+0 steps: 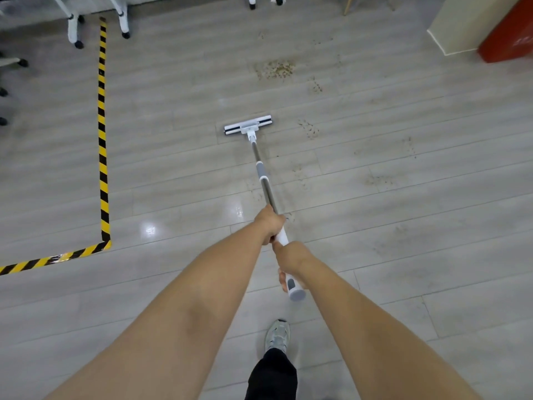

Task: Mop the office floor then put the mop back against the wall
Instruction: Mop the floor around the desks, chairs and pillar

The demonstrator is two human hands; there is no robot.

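Observation:
A mop with a white head (pixel 248 125) and a metal handle (pixel 264 184) stretches out in front of me, its head flat on the grey plank floor (pixel 173 168). My left hand (pixel 269 223) grips the handle higher up the shaft. Just behind it, my right hand (pixel 290 259) grips the white end of the handle near its grey cap (pixel 296 293). Brown dirt patches (pixel 275 69) mark the floor beyond and to the right of the mop head.
Yellow-and-black hazard tape (pixel 102 134) runs along the left and turns at a corner. White chair legs with castors (pixel 75 27) stand at the top left. A red box (pixel 510 39) and a cream wall base (pixel 450 30) sit at the top right. My shoe (pixel 277 336) is below.

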